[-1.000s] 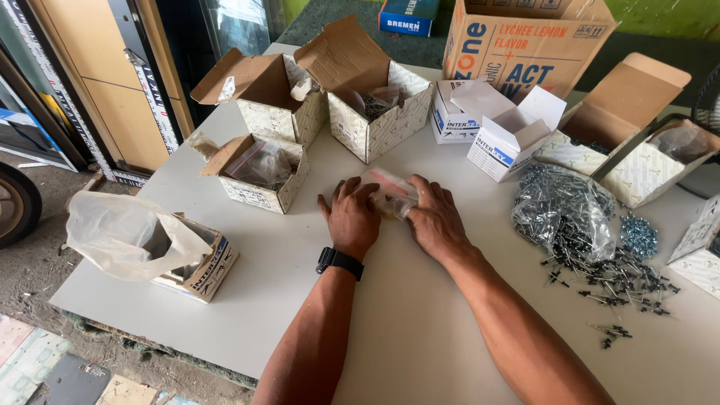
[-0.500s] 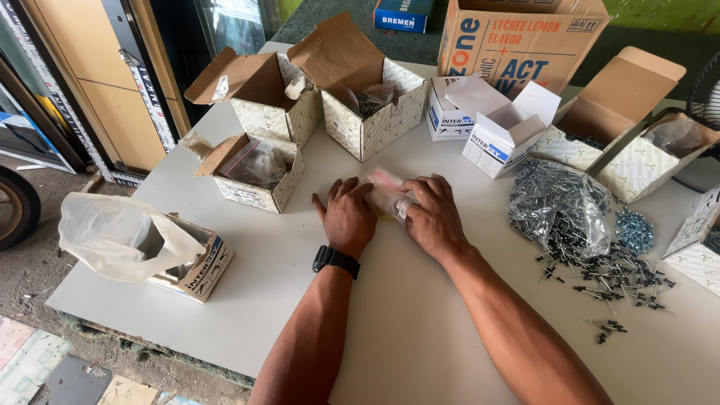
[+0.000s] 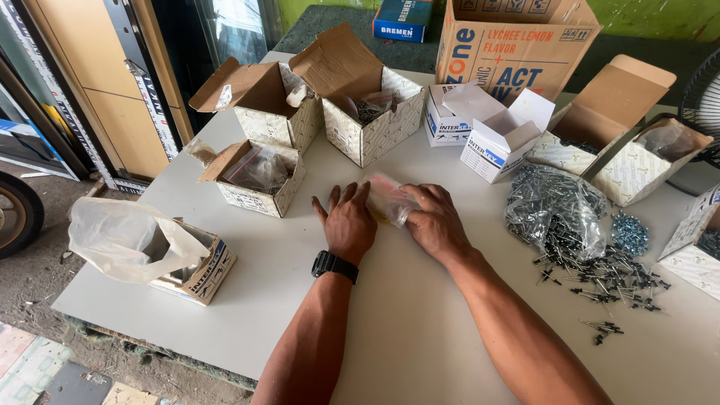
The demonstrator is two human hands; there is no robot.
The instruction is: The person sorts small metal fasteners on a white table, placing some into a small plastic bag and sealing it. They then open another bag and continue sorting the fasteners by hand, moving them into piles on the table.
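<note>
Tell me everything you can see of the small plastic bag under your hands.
The small plastic bag is clear, crinkled film with a pink strip near its far edge and something yellowish inside. It lies flat on the white table, mid-table. The left hand presses its left side; the right hand pinches its right side.

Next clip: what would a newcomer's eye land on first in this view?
First, the two hands at the middle of the white table: the left hand lies flat and the right hand grips a small clear plastic bag between them. Next, the heap of small metal fasteners spilling from a clear bag at the right. Open cardboard boxes ring the far edge.
</note>
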